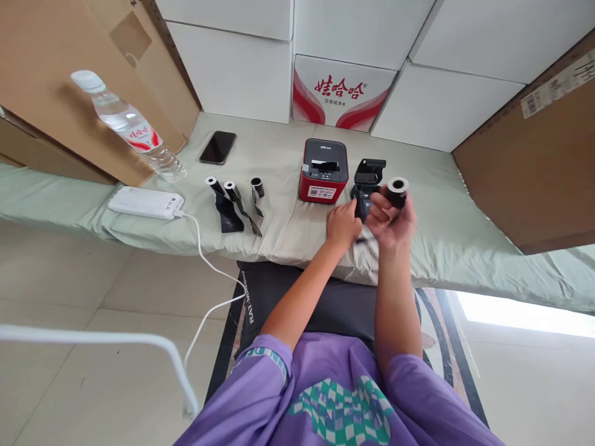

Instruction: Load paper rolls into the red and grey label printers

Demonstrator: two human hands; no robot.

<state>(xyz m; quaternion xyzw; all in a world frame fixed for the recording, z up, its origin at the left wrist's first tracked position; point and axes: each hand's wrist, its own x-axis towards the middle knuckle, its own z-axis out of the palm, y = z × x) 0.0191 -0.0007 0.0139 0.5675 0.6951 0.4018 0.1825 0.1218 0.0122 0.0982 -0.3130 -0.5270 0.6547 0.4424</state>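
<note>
My right hand [393, 226] is raised with its fingers closed around a paper roll [397, 186], dark on the outside with a white ring at its end. Just left of it, a small black portable printer [369, 173] sits on the covered surface, its lid up. My left hand [344, 224] grips the printer's near left side; part of the printer is hidden behind both hands. To the left of the printer stands a red and black label printer [324, 172].
Three dark rolls, including one black roll [256, 187], lie with loose tails at left. A phone [218, 147], a white power bank [146, 203] with a cable and a water bottle [134, 127] are further left. White boxes [344, 93] line the back; a brown carton [534, 155] stands right.
</note>
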